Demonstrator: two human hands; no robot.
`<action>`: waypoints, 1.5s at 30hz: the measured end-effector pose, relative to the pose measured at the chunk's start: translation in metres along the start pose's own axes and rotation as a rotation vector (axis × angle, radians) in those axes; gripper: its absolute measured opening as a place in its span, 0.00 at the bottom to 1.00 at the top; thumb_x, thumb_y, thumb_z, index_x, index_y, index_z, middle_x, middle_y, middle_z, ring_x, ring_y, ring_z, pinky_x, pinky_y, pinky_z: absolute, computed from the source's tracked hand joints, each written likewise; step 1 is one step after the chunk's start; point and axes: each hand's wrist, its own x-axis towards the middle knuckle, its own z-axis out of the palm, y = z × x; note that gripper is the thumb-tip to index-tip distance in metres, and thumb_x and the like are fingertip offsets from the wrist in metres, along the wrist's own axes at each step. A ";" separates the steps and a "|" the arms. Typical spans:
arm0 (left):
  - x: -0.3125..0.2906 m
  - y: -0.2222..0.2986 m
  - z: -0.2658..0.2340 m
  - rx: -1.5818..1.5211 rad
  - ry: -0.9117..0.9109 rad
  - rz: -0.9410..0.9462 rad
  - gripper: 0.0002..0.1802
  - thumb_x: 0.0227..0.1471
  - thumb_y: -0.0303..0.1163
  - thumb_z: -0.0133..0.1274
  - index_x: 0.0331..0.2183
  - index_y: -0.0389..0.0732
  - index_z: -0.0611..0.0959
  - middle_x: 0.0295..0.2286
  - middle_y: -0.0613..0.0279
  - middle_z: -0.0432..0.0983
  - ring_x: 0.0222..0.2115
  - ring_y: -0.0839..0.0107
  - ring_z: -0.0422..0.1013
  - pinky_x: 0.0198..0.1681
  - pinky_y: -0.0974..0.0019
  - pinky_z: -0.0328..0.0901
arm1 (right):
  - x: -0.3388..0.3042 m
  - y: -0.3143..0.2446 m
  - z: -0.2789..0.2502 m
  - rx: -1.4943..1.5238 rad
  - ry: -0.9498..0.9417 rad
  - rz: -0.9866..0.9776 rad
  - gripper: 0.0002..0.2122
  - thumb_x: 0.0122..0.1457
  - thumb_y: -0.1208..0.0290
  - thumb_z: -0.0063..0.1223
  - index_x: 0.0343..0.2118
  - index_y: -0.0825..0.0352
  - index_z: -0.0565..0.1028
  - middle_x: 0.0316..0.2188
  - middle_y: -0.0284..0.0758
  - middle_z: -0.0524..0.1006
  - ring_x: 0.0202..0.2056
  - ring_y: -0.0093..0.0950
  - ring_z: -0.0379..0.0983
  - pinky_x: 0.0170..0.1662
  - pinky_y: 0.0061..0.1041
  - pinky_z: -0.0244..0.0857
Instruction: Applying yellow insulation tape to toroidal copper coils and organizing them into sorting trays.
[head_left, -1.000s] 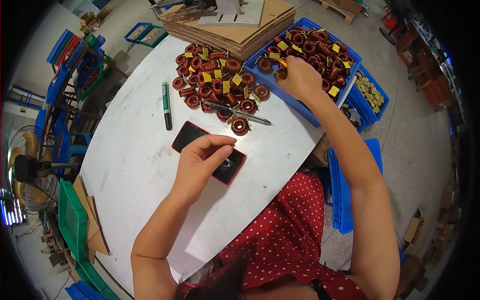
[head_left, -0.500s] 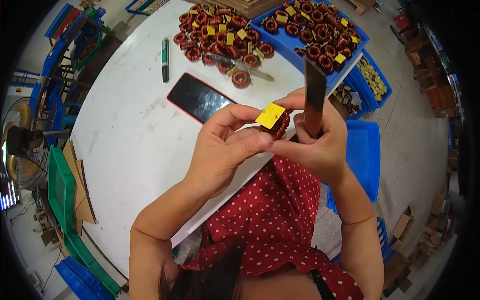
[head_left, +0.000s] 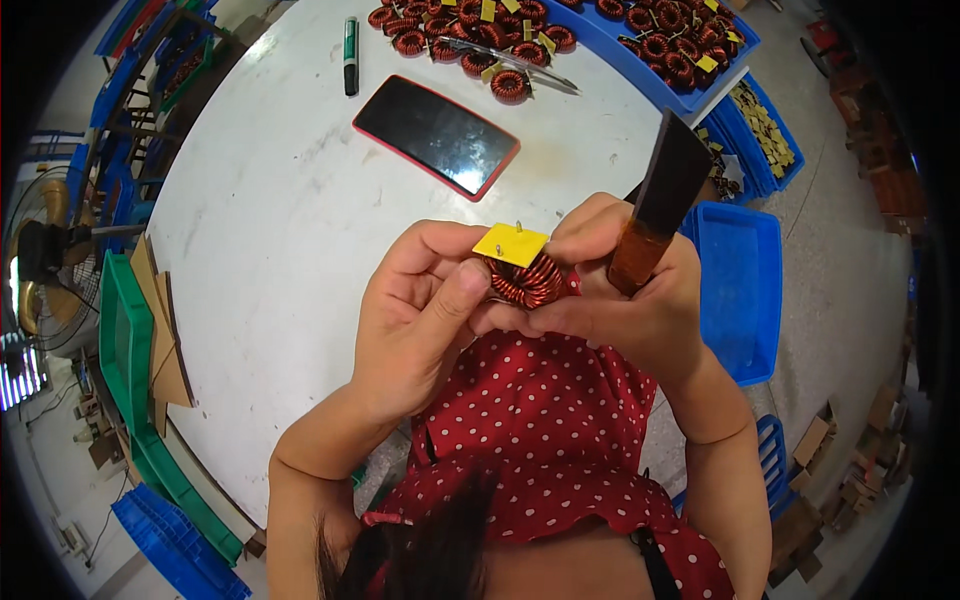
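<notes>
Between my two hands is a toroidal coil (head_left: 530,283) wound in copper wire, with a yellow square plate (head_left: 512,245) on top and two wire ends poking up through it. My left hand (head_left: 415,315) pinches the coil from the left, its thumb at the plate's near edge. From the other side, fingers of my right hand (head_left: 640,300) grip the coil. That same hand also keeps a dark flat blade (head_left: 668,185) with a brown wrapped handle tucked in its palm, the blade pointing up and away. The coil's underside is partly hidden by fingers.
A red-edged phone (head_left: 440,135) and a green marker (head_left: 350,57) lie on the white table (head_left: 270,240). Beyond them are piled coils (head_left: 510,85), a clear pen (head_left: 520,67) and a blue tray of coils (head_left: 690,98). Blue bins (head_left: 740,300) stand at the right, green trays (head_left: 125,330) at the left.
The coil has tilted so more of its winding faces me, and both hands have shifted around it. My view has moved, so the phone and piled coils sit higher in the picture.
</notes>
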 end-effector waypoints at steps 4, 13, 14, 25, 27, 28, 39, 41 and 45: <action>-0.007 -0.003 -0.003 0.069 -0.019 0.029 0.19 0.53 0.21 0.48 0.47 0.32 0.65 0.43 0.51 0.68 0.43 0.67 0.69 0.45 0.66 0.67 | -0.001 0.001 0.011 -0.131 0.001 -0.132 0.20 0.36 0.85 0.67 0.35 0.69 0.72 0.29 0.33 0.71 0.25 0.14 0.63 0.27 0.13 0.56; -0.026 -0.002 0.001 0.252 0.044 0.112 0.20 0.49 0.15 0.49 0.45 0.33 0.66 0.38 0.61 0.67 0.38 0.78 0.66 0.41 0.75 0.63 | -0.001 -0.014 0.012 -0.542 -0.100 -0.146 0.15 0.42 0.73 0.65 0.32 0.69 0.73 0.23 0.30 0.69 0.18 0.19 0.60 0.22 0.17 0.53; -0.028 -0.001 0.001 0.288 0.046 0.142 0.20 0.49 0.15 0.49 0.45 0.32 0.66 0.37 0.62 0.67 0.37 0.79 0.66 0.39 0.76 0.63 | -0.001 -0.017 0.010 -0.591 -0.073 -0.107 0.14 0.43 0.72 0.64 0.32 0.69 0.73 0.22 0.31 0.69 0.18 0.21 0.61 0.22 0.18 0.54; -0.036 0.006 0.003 0.568 0.147 0.217 0.20 0.48 0.17 0.51 0.44 0.34 0.66 0.33 0.65 0.66 0.31 0.83 0.62 0.34 0.79 0.59 | -0.001 -0.035 0.004 -1.200 -0.326 -0.069 0.12 0.43 0.67 0.61 0.26 0.66 0.70 0.18 0.36 0.70 0.20 0.36 0.69 0.22 0.28 0.60; -0.038 0.005 0.004 0.600 0.178 0.228 0.20 0.48 0.18 0.52 0.44 0.34 0.66 0.33 0.66 0.66 0.31 0.83 0.62 0.34 0.79 0.59 | -0.003 -0.031 0.008 -1.254 -0.264 -0.095 0.12 0.42 0.67 0.62 0.25 0.66 0.70 0.18 0.36 0.69 0.20 0.36 0.69 0.22 0.28 0.60; -0.038 0.004 0.005 0.605 0.184 0.237 0.20 0.48 0.18 0.52 0.44 0.33 0.66 0.33 0.66 0.66 0.31 0.83 0.62 0.35 0.78 0.59 | -0.003 -0.028 0.009 -1.286 -0.221 -0.161 0.12 0.43 0.65 0.61 0.24 0.63 0.69 0.16 0.33 0.68 0.18 0.32 0.69 0.20 0.26 0.60; -0.046 0.006 0.004 0.473 0.134 0.209 0.21 0.48 0.18 0.52 0.45 0.32 0.66 0.34 0.64 0.67 0.33 0.80 0.64 0.38 0.76 0.61 | 0.002 -0.025 -0.001 -1.080 -0.134 -0.179 0.10 0.45 0.72 0.60 0.23 0.67 0.69 0.17 0.38 0.69 0.18 0.36 0.67 0.21 0.29 0.58; -0.046 0.006 0.003 0.501 0.127 0.210 0.21 0.48 0.18 0.53 0.45 0.33 0.66 0.34 0.64 0.67 0.33 0.81 0.64 0.38 0.76 0.60 | 0.002 -0.030 -0.001 -1.001 -0.273 -0.123 0.10 0.45 0.71 0.60 0.23 0.67 0.69 0.15 0.38 0.68 0.18 0.36 0.67 0.21 0.28 0.58; -0.048 0.006 0.003 0.549 0.132 0.208 0.22 0.48 0.19 0.53 0.45 0.33 0.66 0.33 0.65 0.67 0.32 0.82 0.63 0.37 0.77 0.60 | -0.001 -0.038 0.002 -1.112 -0.372 -0.038 0.11 0.43 0.69 0.61 0.23 0.67 0.69 0.15 0.36 0.67 0.18 0.35 0.68 0.21 0.28 0.59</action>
